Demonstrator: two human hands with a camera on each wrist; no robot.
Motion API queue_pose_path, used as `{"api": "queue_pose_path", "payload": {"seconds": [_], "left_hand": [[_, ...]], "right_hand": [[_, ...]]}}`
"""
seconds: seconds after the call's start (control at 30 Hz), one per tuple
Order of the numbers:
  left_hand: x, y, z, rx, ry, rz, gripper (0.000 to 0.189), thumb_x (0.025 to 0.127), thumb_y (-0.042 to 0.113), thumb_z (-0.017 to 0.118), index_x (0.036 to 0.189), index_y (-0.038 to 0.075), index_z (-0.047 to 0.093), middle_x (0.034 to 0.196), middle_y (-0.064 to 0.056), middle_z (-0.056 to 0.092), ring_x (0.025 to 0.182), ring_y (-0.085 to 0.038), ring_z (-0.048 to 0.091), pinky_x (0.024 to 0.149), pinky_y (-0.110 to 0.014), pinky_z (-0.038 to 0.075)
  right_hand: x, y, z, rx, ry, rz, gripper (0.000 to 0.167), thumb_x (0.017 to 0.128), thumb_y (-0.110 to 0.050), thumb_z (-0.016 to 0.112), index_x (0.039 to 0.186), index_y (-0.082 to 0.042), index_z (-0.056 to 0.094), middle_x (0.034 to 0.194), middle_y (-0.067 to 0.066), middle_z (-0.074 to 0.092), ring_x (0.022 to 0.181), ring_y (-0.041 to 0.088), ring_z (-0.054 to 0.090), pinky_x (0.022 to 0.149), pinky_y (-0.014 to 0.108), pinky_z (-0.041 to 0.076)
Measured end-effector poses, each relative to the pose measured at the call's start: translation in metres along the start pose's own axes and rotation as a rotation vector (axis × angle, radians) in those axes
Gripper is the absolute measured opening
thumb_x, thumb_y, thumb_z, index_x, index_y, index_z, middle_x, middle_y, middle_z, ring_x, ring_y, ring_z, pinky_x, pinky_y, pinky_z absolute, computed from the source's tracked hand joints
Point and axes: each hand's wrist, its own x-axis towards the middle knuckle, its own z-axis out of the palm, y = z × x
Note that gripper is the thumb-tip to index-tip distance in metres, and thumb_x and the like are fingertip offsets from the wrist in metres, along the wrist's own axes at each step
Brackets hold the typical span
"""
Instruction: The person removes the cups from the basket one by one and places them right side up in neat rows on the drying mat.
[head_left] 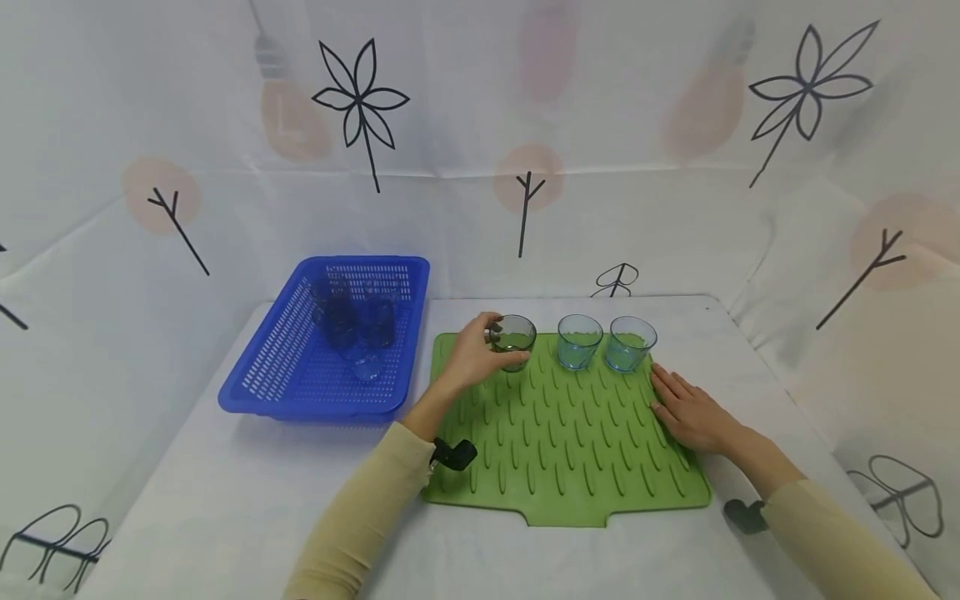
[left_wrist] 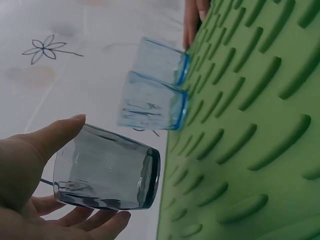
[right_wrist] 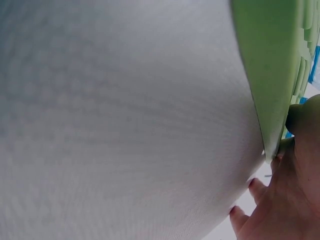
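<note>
In my left hand (head_left: 480, 354) is a grey-tinted glass (left_wrist: 107, 170), gripped by its side between thumb and fingers. The left wrist view shows the glass close over the green drying mat (head_left: 566, 450), near its back left part. Two light-blue glasses (head_left: 579, 343) stand upright side by side along the mat's back edge, to the right of the grey one. My right hand (head_left: 693, 417) rests at the mat's right edge with fingers extended. Its thumb (right_wrist: 302, 117) lies against the mat's rim in the right wrist view.
A blue plastic basket (head_left: 258, 408) stands on the left of the white table (head_left: 210, 500), with several dark and blue glasses (head_left: 378, 321) inside. Behind the table hangs a white patterned cloth (head_left: 450, 217).
</note>
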Motion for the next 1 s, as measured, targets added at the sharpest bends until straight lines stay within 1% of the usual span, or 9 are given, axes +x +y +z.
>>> {"api": "queue_pose_path", "payload": {"seconds": [0.07, 0.13, 0.23, 0.43, 0.57, 0.73, 0.77, 0.87, 1.0], "left_hand": [[0.004, -0.002, 0.004, -0.002, -0.005, -0.007, 0.084, 0.085, 0.034, 0.085, 0.152, 0.006, 0.043, 0.142, -0.016, 0.055, 0.132, -0.035, 0.053, 0.101, -0.05, 0.051], [0.008, -0.005, 0.007, -0.009, -0.008, -0.018, 0.084, 0.086, 0.034, 0.085, 0.153, 0.006, 0.042, 0.142, -0.016, 0.055, 0.132, -0.035, 0.053, 0.102, -0.051, 0.051], [0.013, -0.009, 0.011, -0.016, -0.004, -0.028, 0.084, 0.086, 0.034, 0.085, 0.152, 0.005, 0.042, 0.141, -0.018, 0.055, 0.131, -0.036, 0.052, 0.102, -0.051, 0.05], [0.021, -0.015, 0.018, -0.022, 0.009, -0.036, 0.083, 0.086, 0.033, 0.085, 0.152, 0.004, 0.043, 0.139, -0.019, 0.055, 0.129, -0.036, 0.053, 0.101, -0.052, 0.05], [0.023, -0.017, 0.021, -0.023, 0.001, -0.045, 0.082, 0.087, 0.033, 0.084, 0.152, 0.005, 0.042, 0.14, -0.019, 0.055, 0.129, -0.035, 0.053, 0.101, -0.051, 0.05], [0.025, -0.017, 0.024, -0.027, -0.01, -0.046, 0.082, 0.087, 0.031, 0.084, 0.153, 0.005, 0.041, 0.141, -0.018, 0.054, 0.13, -0.036, 0.052, 0.102, -0.052, 0.05], [0.025, -0.017, 0.025, -0.023, -0.01, -0.046, 0.083, 0.087, 0.03, 0.084, 0.153, 0.004, 0.041, 0.142, -0.018, 0.053, 0.13, -0.036, 0.052, 0.102, -0.052, 0.05], [0.026, -0.018, 0.027, -0.016, -0.014, -0.043, 0.083, 0.087, 0.03, 0.084, 0.153, 0.004, 0.041, 0.141, -0.018, 0.053, 0.13, -0.036, 0.052, 0.102, -0.052, 0.05], [0.025, -0.017, 0.028, -0.006, -0.013, -0.046, 0.084, 0.086, 0.031, 0.085, 0.153, 0.005, 0.042, 0.142, -0.018, 0.053, 0.13, -0.035, 0.052, 0.103, -0.051, 0.049]], "right_hand": [[0.0, -0.001, -0.002, 0.011, -0.024, 0.015, 0.059, 0.109, -0.023, 0.043, 0.151, 0.016, 0.031, 0.161, 0.032, 0.026, 0.14, 0.06, 0.028, 0.107, 0.076, 0.028], [0.0, -0.005, -0.006, 0.021, -0.041, 0.026, 0.059, 0.109, -0.022, 0.044, 0.151, 0.017, 0.031, 0.16, 0.034, 0.026, 0.141, 0.061, 0.027, 0.109, 0.076, 0.027], [0.001, -0.006, -0.007, 0.021, -0.05, 0.029, 0.059, 0.109, -0.022, 0.043, 0.151, 0.017, 0.031, 0.16, 0.033, 0.025, 0.141, 0.06, 0.027, 0.109, 0.075, 0.027], [0.002, -0.003, -0.002, 0.005, -0.033, 0.024, 0.058, 0.109, -0.022, 0.044, 0.15, 0.017, 0.032, 0.159, 0.034, 0.027, 0.14, 0.061, 0.029, 0.108, 0.075, 0.028], [0.002, -0.008, -0.005, 0.028, -0.034, 0.023, 0.057, 0.108, -0.02, 0.046, 0.149, 0.018, 0.033, 0.158, 0.036, 0.027, 0.14, 0.062, 0.028, 0.109, 0.075, 0.028], [0.001, -0.001, -0.001, 0.019, -0.012, 0.007, 0.059, 0.11, -0.024, 0.042, 0.15, 0.017, 0.032, 0.161, 0.032, 0.026, 0.139, 0.061, 0.029, 0.107, 0.077, 0.028], [0.001, 0.001, 0.0, 0.011, -0.014, 0.007, 0.059, 0.111, -0.025, 0.041, 0.151, 0.017, 0.031, 0.161, 0.032, 0.025, 0.139, 0.061, 0.029, 0.107, 0.077, 0.028], [0.002, -0.002, -0.003, -0.009, -0.046, 0.029, 0.059, 0.111, -0.025, 0.041, 0.151, 0.017, 0.031, 0.161, 0.033, 0.025, 0.141, 0.06, 0.028, 0.109, 0.075, 0.028], [0.001, 0.0, -0.001, -0.014, -0.044, 0.034, 0.059, 0.11, -0.025, 0.043, 0.151, 0.016, 0.031, 0.16, 0.032, 0.026, 0.141, 0.059, 0.029, 0.109, 0.074, 0.029]]}}
